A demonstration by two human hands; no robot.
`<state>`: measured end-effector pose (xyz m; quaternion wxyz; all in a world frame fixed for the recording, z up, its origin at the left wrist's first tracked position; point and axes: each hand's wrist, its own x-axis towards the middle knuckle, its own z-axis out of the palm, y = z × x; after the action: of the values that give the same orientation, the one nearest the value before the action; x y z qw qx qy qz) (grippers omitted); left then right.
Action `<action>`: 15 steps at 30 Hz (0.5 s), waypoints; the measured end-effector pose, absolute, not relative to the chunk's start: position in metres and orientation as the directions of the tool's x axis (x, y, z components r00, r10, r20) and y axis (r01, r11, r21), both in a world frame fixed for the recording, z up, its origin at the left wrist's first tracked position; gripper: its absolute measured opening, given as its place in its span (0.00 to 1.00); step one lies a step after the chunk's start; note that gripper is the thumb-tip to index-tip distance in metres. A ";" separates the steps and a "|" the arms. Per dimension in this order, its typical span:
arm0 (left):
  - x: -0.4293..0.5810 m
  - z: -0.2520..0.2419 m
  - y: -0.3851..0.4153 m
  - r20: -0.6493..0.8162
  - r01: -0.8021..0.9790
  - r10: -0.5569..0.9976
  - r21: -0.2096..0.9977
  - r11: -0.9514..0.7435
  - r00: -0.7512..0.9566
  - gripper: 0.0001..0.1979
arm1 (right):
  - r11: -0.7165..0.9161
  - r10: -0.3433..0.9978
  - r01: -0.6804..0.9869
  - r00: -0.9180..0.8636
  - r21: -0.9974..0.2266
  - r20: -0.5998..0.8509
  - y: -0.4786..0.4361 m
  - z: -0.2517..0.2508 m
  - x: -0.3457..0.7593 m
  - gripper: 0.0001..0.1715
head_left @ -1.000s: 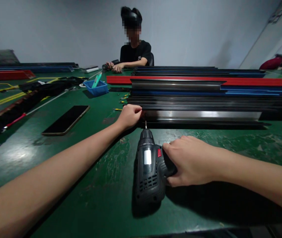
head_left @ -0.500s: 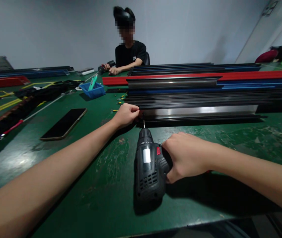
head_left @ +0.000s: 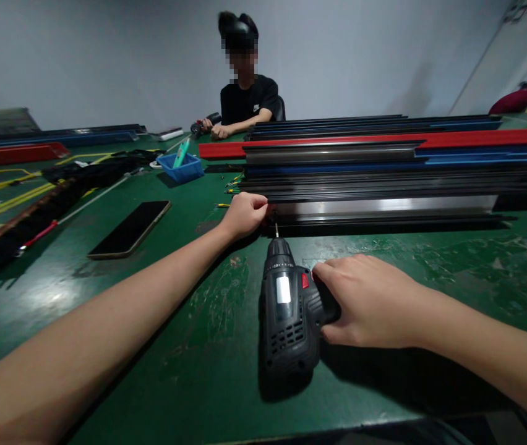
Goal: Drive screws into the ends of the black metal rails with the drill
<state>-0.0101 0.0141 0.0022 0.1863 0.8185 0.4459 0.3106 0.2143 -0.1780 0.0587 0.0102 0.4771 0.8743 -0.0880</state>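
My right hand [head_left: 368, 300] is wrapped round the grip of a black cordless drill [head_left: 286, 315] with a red switch. The drill points away from me, and its thin bit [head_left: 277, 230] reaches the left end of a silver metal profile [head_left: 375, 206] with black edges. At that same end my left hand [head_left: 247, 214] is closed, thumb and forefinger pinched together just left of the bit tip. Whatever small thing lies between those fingertips is hidden.
Behind the profile lie stacked black, blue and red profiles [head_left: 375, 139]. A phone [head_left: 131, 228] and a blue tray [head_left: 181, 168] with a turquoise tool are to the left, near yellow-green wires. Across the green table [head_left: 217, 383] a person [head_left: 249, 102] holds another drill.
The whole scene has shifted slightly to the right as my view turned left. Both hands and the drill keep about the same place at the profile's end.
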 end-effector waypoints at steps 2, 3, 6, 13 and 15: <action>-0.010 0.002 0.014 0.351 0.619 0.842 0.571 -0.540 0.410 0.18 | 0.539 0.827 0.828 -0.555 -0.156 -0.089 -0.178 0.058 0.215 0.19; -0.010 0.002 0.014 0.353 0.623 0.841 0.565 -0.541 0.410 0.18 | 0.544 0.824 0.823 -0.561 -0.162 -0.081 -0.179 0.057 0.216 0.19; -0.010 0.002 0.014 0.351 0.630 0.842 0.558 -0.540 0.411 0.18 | 0.559 0.816 0.806 -0.577 -0.194 -0.047 -0.180 0.053 0.216 0.25; -0.010 0.000 0.013 0.354 0.615 0.843 0.578 -0.537 0.404 0.18 | 0.672 0.740 0.738 -0.670 -0.056 0.060 -0.191 0.041 0.210 0.55; -0.010 0.001 0.013 0.358 0.618 0.841 0.570 -0.541 0.406 0.18 | 0.705 0.709 0.709 -0.703 -0.029 0.049 -0.193 0.042 0.210 0.56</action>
<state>-0.0098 0.0129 0.0008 0.1772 0.8195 0.4449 0.3147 0.2102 -0.1935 0.0420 -0.0284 0.3841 0.9228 -0.0041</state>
